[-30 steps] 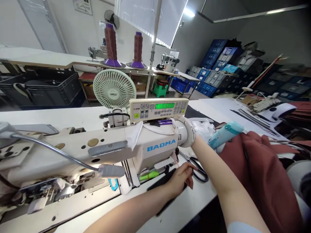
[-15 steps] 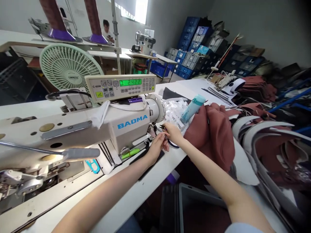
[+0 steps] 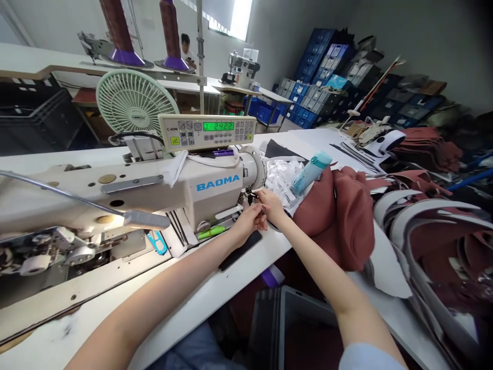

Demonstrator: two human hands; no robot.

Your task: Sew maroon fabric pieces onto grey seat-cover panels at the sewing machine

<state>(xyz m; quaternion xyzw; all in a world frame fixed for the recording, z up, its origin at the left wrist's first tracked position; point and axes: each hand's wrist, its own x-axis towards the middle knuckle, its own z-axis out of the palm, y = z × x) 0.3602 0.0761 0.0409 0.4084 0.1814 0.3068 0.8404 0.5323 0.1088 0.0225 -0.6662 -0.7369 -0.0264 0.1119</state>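
My left hand (image 3: 248, 225) and my right hand (image 3: 271, 205) meet beside the right end of the white BAOMA sewing machine (image 3: 215, 192), above the table edge. The fingers of my left hand are pinched together, touching the fingertips of my right hand. My right hand is closed around a small dark thing whose thin tip sticks out toward the machine; its kind I cannot make out. Whatever lies between the left fingertips is hidden. Below my left wrist lies a flat black slab (image 3: 239, 252). A bright green-handled tool (image 3: 211, 232) rests along the machine's base.
A turquoise bottle (image 3: 313, 172) lies on clear plastic bags (image 3: 283, 177). Reddish-brown material (image 3: 339, 221) is heaped to the right, by curved white-edged pieces (image 3: 400, 231). A grey crate (image 3: 283, 318) stands below the table. A control panel (image 3: 208, 132) and fan (image 3: 134, 103) are behind.
My view has swung slightly left, so the background sits farther right. My hands stay together by the machine end, and the dark thing in my right hand now points more toward the machine.
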